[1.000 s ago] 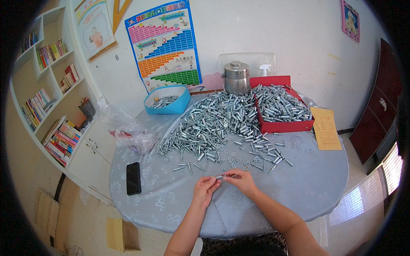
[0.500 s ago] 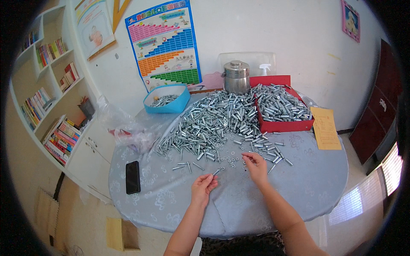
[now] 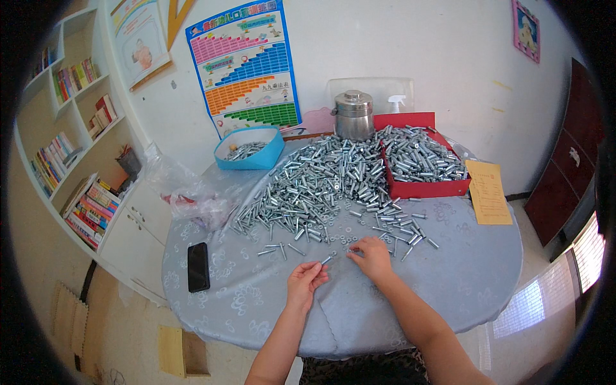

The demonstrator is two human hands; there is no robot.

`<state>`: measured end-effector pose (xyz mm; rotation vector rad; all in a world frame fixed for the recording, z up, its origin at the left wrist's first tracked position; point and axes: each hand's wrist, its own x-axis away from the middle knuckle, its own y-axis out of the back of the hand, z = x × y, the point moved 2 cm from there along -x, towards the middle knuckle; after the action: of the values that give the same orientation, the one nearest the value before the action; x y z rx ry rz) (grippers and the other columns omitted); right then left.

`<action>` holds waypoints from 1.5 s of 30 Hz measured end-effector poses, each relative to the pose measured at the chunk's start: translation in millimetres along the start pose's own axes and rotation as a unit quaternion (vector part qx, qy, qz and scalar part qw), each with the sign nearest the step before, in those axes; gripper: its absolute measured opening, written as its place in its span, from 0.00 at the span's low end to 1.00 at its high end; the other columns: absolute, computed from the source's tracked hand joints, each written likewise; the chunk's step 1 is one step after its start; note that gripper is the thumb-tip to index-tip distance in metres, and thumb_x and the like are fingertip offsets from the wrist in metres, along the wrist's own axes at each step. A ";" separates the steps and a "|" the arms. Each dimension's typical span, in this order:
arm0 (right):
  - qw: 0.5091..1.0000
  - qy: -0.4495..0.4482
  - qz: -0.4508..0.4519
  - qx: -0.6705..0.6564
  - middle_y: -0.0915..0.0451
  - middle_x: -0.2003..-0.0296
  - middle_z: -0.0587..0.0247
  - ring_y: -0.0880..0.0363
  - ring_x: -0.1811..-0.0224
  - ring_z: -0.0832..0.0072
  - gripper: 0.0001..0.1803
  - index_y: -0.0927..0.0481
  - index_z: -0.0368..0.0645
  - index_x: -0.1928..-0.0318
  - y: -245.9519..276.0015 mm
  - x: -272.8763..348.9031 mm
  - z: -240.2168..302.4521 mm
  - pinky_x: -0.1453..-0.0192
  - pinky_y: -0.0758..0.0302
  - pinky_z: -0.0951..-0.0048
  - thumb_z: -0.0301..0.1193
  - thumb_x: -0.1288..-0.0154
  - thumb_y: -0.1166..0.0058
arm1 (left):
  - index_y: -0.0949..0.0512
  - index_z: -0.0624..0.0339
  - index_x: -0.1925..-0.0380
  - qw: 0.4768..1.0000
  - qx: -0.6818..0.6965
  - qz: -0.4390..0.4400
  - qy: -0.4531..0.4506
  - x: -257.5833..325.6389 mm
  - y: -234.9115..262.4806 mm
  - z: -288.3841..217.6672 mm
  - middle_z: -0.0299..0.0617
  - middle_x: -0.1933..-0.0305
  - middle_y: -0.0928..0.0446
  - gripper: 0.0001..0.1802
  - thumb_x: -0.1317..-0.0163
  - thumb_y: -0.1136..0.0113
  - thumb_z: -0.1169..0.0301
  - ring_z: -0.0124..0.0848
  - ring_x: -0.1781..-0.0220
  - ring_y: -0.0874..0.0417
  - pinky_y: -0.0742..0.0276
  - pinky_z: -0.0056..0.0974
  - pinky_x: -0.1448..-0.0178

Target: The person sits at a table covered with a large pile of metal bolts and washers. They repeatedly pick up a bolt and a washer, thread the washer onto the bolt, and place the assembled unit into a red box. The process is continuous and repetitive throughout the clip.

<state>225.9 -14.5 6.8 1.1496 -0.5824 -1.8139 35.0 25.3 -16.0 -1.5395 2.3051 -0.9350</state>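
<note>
Between the thumb and fingers of my left hand (image 3: pixel 305 281) is a metal bolt (image 3: pixel 328 258), its tip pointing up and to the right, with a small ring at its far end. Just to the right of that tip, my right hand (image 3: pixel 373 262) is closed in a pinch; whatever its fingertips hold is too small to make out. Several small metal washers (image 3: pixel 347 240) lie loose on the cloth just beyond both hands. Behind them spreads a large heap of silvery bolts (image 3: pixel 308 186), with a few strays near its front edge.
A red box (image 3: pixel 428 187) full of bolts stands at the right of the heap. At the back are a blue bin (image 3: pixel 260 160) and a steel canister (image 3: pixel 354 115). A phone (image 3: pixel 198 267), plastic bags (image 3: pixel 199 208) and a yellow paper (image 3: pixel 489 194) lie on the cloth-covered table (image 3: pixel 244 321).
My right hand has moved left and slightly down, from beside the washers toward the bolt tip. The left hand keeps the bolt almost in place.
</note>
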 end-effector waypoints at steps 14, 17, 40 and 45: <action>0.941 -0.014 0.043 -0.336 0.22 0.69 0.63 0.26 0.67 0.73 0.09 0.21 0.44 0.62 2.0 9.1 20.2 0.61 0.30 0.73 0.30 0.46 0.45 | 0.27 0.68 0.68 0.999 -0.036 -0.002 0.007 0.8 0.7 0.2 0.49 0.70 0.23 0.06 0.46 0.44 0.76 0.30 0.73 0.21 0.21 0.30 0.68; 0.955 -0.023 0.119 -0.269 0.23 0.74 0.61 0.25 0.71 0.71 0.10 0.22 0.41 0.67 -1.3 9.4 12.6 0.64 0.30 0.73 0.35 0.41 0.50 | 0.27 0.67 0.68 0.997 -0.076 0.007 -0.016 4.1 -4.8 -0.3 0.48 0.70 0.23 0.06 0.46 0.44 0.77 0.30 0.74 0.21 0.21 0.30 0.68; 0.896 -0.137 0.113 -0.407 0.24 0.74 0.63 0.28 0.73 0.79 0.19 0.23 0.36 0.63 -6.4 14.4 21.3 0.67 0.30 0.78 0.40 0.35 0.60 | 0.27 0.68 0.69 0.997 -0.052 -0.022 -0.049 2.2 -2.2 -1.6 0.48 0.71 0.23 0.06 0.45 0.44 0.77 0.30 0.73 0.21 0.21 0.31 0.68; 0.862 -0.178 0.139 -0.455 0.24 0.72 0.65 0.29 0.73 0.81 0.18 0.25 0.38 0.59 -14.5 15.5 7.4 0.67 0.30 0.79 0.40 0.35 0.59 | 0.28 0.68 0.69 0.996 -0.074 -0.014 -0.057 0.3 -4.0 0.4 0.48 0.70 0.23 0.06 0.46 0.44 0.78 0.31 0.72 0.21 0.20 0.31 0.67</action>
<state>210.4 -21.1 -8.0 0.0806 -0.0290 -1.7204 38.1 23.9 -13.8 -1.6398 2.3231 -0.6782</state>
